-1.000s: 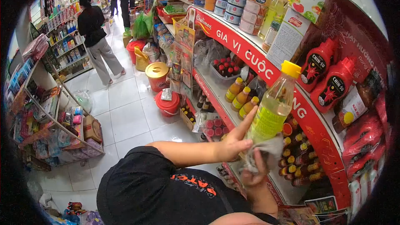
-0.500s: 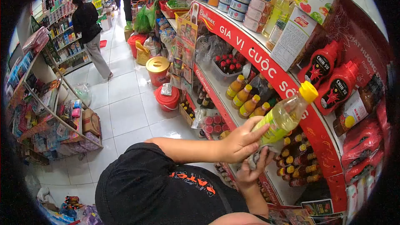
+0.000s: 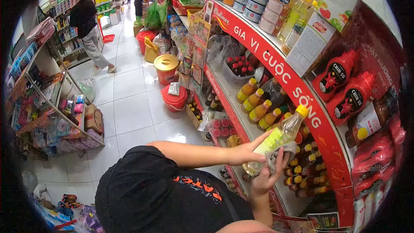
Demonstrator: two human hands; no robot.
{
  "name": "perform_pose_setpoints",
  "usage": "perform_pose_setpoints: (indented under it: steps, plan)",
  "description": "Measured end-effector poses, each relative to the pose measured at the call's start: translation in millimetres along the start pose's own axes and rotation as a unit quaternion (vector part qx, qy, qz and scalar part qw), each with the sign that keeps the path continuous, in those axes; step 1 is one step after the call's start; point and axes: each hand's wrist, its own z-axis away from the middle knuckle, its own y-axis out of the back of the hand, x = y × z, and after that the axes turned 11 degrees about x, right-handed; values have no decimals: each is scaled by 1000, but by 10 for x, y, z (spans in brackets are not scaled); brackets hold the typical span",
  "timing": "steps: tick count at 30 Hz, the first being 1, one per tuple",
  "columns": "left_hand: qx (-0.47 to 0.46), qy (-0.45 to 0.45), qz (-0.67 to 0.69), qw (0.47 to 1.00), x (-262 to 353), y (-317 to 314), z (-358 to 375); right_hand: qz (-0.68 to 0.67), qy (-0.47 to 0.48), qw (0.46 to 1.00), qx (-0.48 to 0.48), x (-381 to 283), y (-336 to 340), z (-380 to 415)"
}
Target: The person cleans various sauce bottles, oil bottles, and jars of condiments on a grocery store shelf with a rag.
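Observation:
A clear plastic bottle (image 3: 280,133) with a yellow cap and a green-yellow label is held tilted in front of the shelves, its cap pointing up and to the right. My left hand (image 3: 246,152) grips it from the near left side, fingers along the label. Below it, my right hand (image 3: 268,176) is closed around a grey cloth (image 3: 288,150), which presses against the lower side of the bottle. Part of the bottle's lower body is hidden by the cloth and fingers. Behind it, yellow-capped sauce bottles (image 3: 259,111) stand on the shelf.
A red-fronted shelf (image 3: 276,62) curves along my right, with cans (image 3: 254,2) and red chilli sauce bottles (image 3: 334,75) on top. Red buckets (image 3: 174,99) stand on the tiled floor. A goods rack (image 3: 56,99) is at left; a person (image 3: 84,21) walks in the aisle.
The bottle has moved down and slightly left, and its base now shows. The cloth has shifted up around the bottle's right side. The person in the aisle has taken a step.

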Motion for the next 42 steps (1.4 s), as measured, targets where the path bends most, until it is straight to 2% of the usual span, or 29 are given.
perform_pose_setpoints:
  steps: [1,4,5,8,10,12,13,14,15,16,17,19,21,23,26,28,31,33,35,36,38,39,42]
  plan:
    - [-19,-7,-50,999,9,3,26,-8,-2,1000,22,3,1,-99]
    - [-98,-13,-191,977,40,-54,135,-131,-92,967,196,28,39,-300]
    - [-87,-22,-227,970,0,-56,128,-103,-86,965,225,36,51,-337]
    - [-2,-126,-254,959,-74,29,48,-4,64,992,111,193,12,-190]
    - [96,-166,-223,956,-98,59,10,38,132,990,-21,23,-95,-109]
    - [167,-155,-247,942,35,189,2,-3,84,983,-161,19,-134,112]
    - [149,-132,-105,974,-264,665,76,-50,71,979,-185,31,-137,141]
    - [144,-183,-14,972,-120,549,11,-93,61,974,-200,54,-106,106]
    - [223,-153,20,963,-7,679,-82,-92,38,979,-178,86,-26,21]
    - [277,-221,-25,935,138,732,-184,-96,15,983,-155,108,62,-44]
    - [312,-320,-111,887,350,762,-333,-113,28,988,-99,213,103,-24]
    - [357,-469,-226,776,844,745,-568,-98,-24,993,-55,237,263,51]
    - [374,-542,-278,700,1274,729,-821,-77,-73,994,-29,305,477,154]
    - [379,-574,-318,653,1586,724,-1080,-70,-130,989,-23,320,682,293]
    - [399,-532,-391,636,1723,906,-1484,-9,-224,974,17,482,818,648]
    - [412,-505,-446,614,1880,1164,-1747,38,-245,969,7,531,839,867]
    - [397,-465,-528,589,1893,931,-1786,39,-272,961,-10,551,836,1072]
    - [339,-559,-507,561,1899,1266,-2100,40,-305,949,-63,566,875,1109]
    - [342,-513,-508,601,1920,1640,-2313,31,-339,935,-104,538,958,1072]
    - [343,-489,-508,621,1924,1668,-2396,27,-343,935,-85,574,963,1095]
    - [360,-507,-493,609,1782,1303,-2288,22,-351,935,-45,664,996,1161]
    - [368,-491,-514,599,1828,1421,-2367,46,-334,939,-64,492,1156,1048]
    - [400,-444,-550,583,1842,1433,-2429,94,-335,937,-31,454,1336,1158]
